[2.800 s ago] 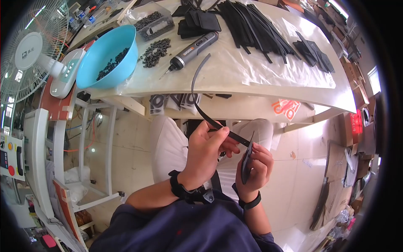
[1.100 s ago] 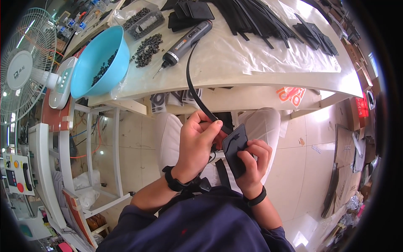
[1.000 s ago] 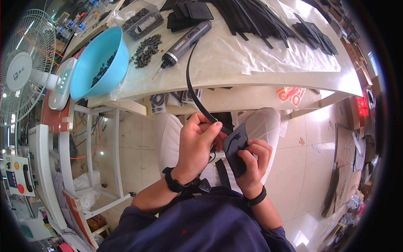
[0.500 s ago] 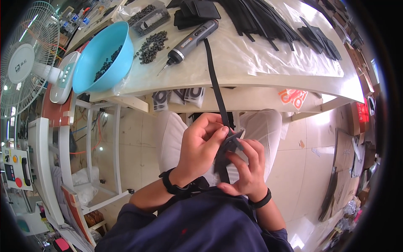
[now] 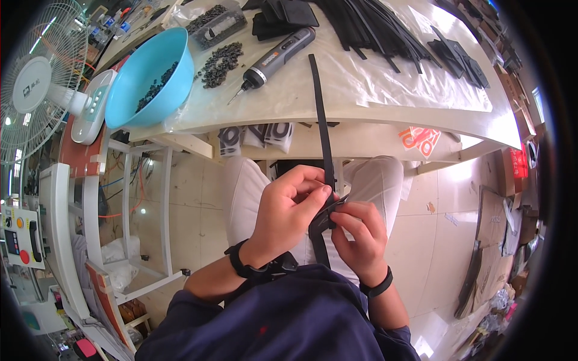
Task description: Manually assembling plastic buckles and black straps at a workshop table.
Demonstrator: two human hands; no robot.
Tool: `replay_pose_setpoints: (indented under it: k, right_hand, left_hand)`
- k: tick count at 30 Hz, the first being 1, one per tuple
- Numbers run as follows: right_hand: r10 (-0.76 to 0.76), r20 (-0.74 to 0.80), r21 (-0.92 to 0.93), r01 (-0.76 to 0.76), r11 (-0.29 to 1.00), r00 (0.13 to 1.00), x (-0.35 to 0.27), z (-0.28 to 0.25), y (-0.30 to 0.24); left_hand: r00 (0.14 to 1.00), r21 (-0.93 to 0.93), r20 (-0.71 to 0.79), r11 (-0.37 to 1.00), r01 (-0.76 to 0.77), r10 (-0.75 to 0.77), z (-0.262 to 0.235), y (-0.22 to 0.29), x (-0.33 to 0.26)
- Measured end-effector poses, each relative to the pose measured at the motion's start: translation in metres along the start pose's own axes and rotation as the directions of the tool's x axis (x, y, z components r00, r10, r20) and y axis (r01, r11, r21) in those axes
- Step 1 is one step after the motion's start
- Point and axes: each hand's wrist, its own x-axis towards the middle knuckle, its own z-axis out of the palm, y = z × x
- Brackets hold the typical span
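Observation:
Above my lap, my left hand pinches a long black strap between thumb and fingers. The strap's far end reaches up over the table edge, and its near end hangs toward my shirt. My right hand is closed on a small flat black piece at the strap, just beside the left fingertips. How the piece and strap join is partly hidden by my fingers. On the table beyond lies a grey and black electric screwdriver, its bit pointing to the near left.
A blue basin with small black parts stands at the table's left, beside loose black parts and a clear box. Black straps and flat black pieces lie on plastic sheeting. A white fan stands far left.
The right fingers have closed in on the black piece, nearer the left hand. The strap's far end has shifted to the right, away from the screwdriver.

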Motion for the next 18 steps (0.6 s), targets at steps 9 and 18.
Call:
replay_pose_setpoints:
  k: [9,18]
  right_hand:
    - [0.295,-0.076,0.096,-0.288,0.953,0.952,0.005,-0.005,-0.008]
    - [0.671,0.025,0.524,-0.581,0.623,0.741,0.01,-0.003,-0.014]
  left_hand:
    - [0.974,-0.153,0.113,0.972,-0.179,0.197,0.004,-0.008,-0.014]
    - [0.952,0.215,0.16,0.932,-0.292,0.261,0.008,-0.003,-0.013]
